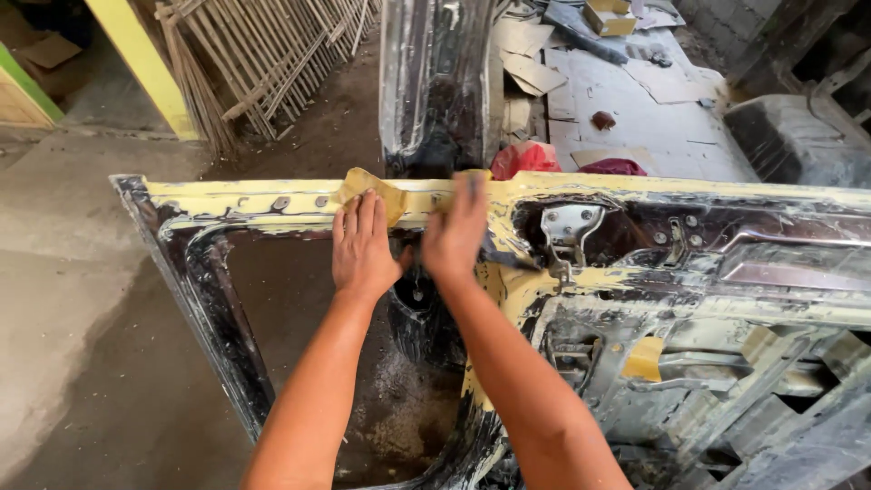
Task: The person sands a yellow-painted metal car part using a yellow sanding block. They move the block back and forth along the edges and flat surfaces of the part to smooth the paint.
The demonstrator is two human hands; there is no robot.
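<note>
A big black metal car door panel (635,272) lies flat over the dirt floor (109,363). It is scratched and shiny, with pale yellow filler smeared along its top edge. The window hole is an open frame on the left side. A silver metal latch bracket (567,227) sits near the middle of the panel, bolted on.

The left hand (361,245) lies flat and open on the top edge, with its fingers pressing down on a folded piece of yellow-tan sandpaper (374,189). The right hand (456,231) is just beside it, touching the same yellow edge. It is blurred, so I cannot tell how far open it is or if it holds anything.

Behind the panel there are a red cloth (524,159), flat cardboard pieces (635,100) and a wooden slat fence (263,54).
</note>
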